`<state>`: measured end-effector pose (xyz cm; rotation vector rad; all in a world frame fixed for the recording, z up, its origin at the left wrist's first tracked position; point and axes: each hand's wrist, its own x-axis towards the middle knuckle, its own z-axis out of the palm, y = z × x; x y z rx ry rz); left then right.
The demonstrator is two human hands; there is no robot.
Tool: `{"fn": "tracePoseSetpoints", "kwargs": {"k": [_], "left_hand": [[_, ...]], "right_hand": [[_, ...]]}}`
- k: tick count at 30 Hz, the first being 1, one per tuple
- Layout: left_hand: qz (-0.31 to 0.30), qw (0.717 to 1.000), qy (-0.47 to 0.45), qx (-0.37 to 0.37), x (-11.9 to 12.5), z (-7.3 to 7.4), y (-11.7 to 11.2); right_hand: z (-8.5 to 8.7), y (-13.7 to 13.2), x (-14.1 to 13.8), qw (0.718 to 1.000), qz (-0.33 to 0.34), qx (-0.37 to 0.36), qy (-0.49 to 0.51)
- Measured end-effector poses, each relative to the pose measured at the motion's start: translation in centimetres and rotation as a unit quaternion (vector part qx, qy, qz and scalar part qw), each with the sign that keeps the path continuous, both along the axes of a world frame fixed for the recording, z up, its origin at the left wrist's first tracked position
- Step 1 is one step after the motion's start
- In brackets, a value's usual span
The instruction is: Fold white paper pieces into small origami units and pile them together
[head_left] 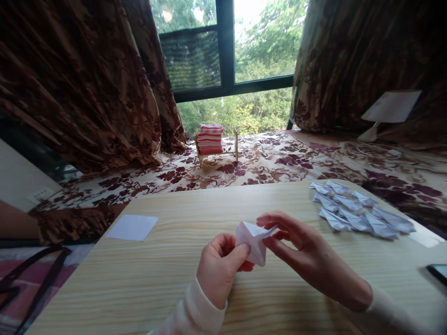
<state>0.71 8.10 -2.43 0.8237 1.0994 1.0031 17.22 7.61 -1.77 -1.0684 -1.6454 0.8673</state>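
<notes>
A partly folded piece of white paper (256, 247) is held above the wooden table, with creases and a pointed flap sticking out to the right. My left hand (220, 263) pinches its left side, thumb on the near face and the other fingers mostly behind. At the right flap, my right hand (303, 249) has its thumb and fingers closed around the pointed tip. Over on the left of the table lies a flat sheet of white paper (132, 227). Several folded white paper pieces (352, 209) sit in a group at the far right of the table.
The pale wooden table (167, 288) stands before a ledge with flowered cloth (261, 158). On the ledge are a small stand with stacked red-and-white cloths (210, 138) and a white lamp (391, 107). A dark-edged device (438, 273) lies at the table's right edge.
</notes>
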Motion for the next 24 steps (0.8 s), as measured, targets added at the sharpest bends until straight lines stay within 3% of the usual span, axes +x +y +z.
{"fn": "tracePoseSetpoints", "kwargs": {"k": [3, 5, 8, 10, 13, 16, 20, 24], "left_hand": [[-0.054, 0.993, 0.096, 0.050, 0.2, 0.5, -0.7], [-0.097, 0.969, 0.203, 0.102, 0.1, 0.7, -1.1], [-0.159, 0.875, 0.423, 0.175, -0.5, 1.0, -1.5], [-0.161, 0.814, 0.518, 0.207, -1.3, 1.1, -1.2], [-0.112, 0.770, 0.511, 0.365, -2.4, 0.7, -0.4], [-0.154, 0.735, 0.427, 0.503, -3.0, -0.5, 0.2], [-0.215, 0.724, 0.397, 0.521, -2.7, -1.7, -0.5], [-0.203, 0.707, 0.426, 0.526, -2.3, -2.1, -1.6]], "right_hand": [[0.0, 0.2, 0.2, 0.998, 0.022, 0.038, -0.053], [0.0, 0.3, 0.5, 0.994, 0.049, 0.044, -0.091], [-0.3, 0.3, 0.8, 0.984, 0.080, 0.063, -0.145], [-0.6, 0.3, 1.0, 0.977, 0.098, 0.075, -0.175], [-1.0, 0.4, 1.1, 0.970, 0.114, 0.078, -0.201], [-1.5, 0.5, 1.2, 0.966, 0.117, 0.082, -0.213], [-2.1, 0.7, 1.3, 0.960, 0.094, 0.097, -0.247], [-2.3, 0.7, 1.3, 0.953, 0.069, 0.105, -0.275]]}}
